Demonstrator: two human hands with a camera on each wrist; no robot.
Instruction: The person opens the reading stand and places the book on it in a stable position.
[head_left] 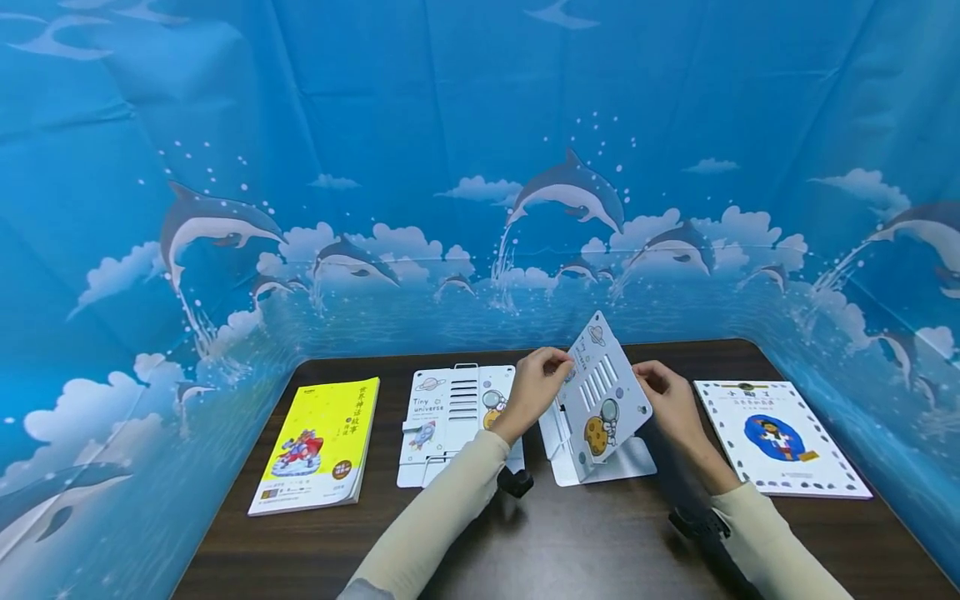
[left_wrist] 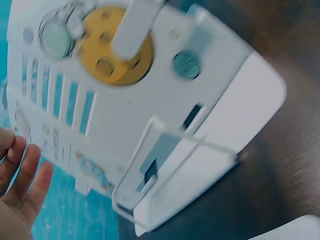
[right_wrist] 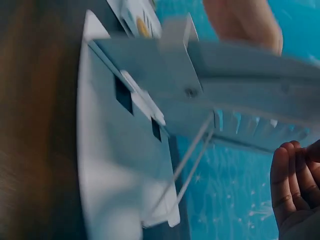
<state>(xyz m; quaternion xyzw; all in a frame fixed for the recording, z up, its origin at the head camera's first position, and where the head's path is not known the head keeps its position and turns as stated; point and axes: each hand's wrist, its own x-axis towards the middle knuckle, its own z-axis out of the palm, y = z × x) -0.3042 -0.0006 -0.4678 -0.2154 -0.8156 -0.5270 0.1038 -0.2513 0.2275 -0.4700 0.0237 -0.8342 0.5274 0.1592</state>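
A white book stand (head_left: 577,412) printed with a planet, an astronaut and a yellow moon is partly unfolded, its slotted panel tilted up over a flat base (head_left: 630,462). My left hand (head_left: 536,387) pinches the panel's left edge near the top. At the opposite edge, my right hand (head_left: 675,408) holds the panel between thumb and fingers. A wire bracket and hinge show on the stand's front (left_wrist: 130,105) in the left wrist view. From the right wrist view, thin support rods (right_wrist: 192,157) run between the panel's underside and the base.
A second white stand (head_left: 431,408) lies folded flat left of the raised one, partly behind my left forearm. A yellow book (head_left: 322,442) lies at the far left, a white-covered book (head_left: 780,475) at the right. Behind the dark table (head_left: 585,550) hangs a blue dolphin backdrop (head_left: 420,150).
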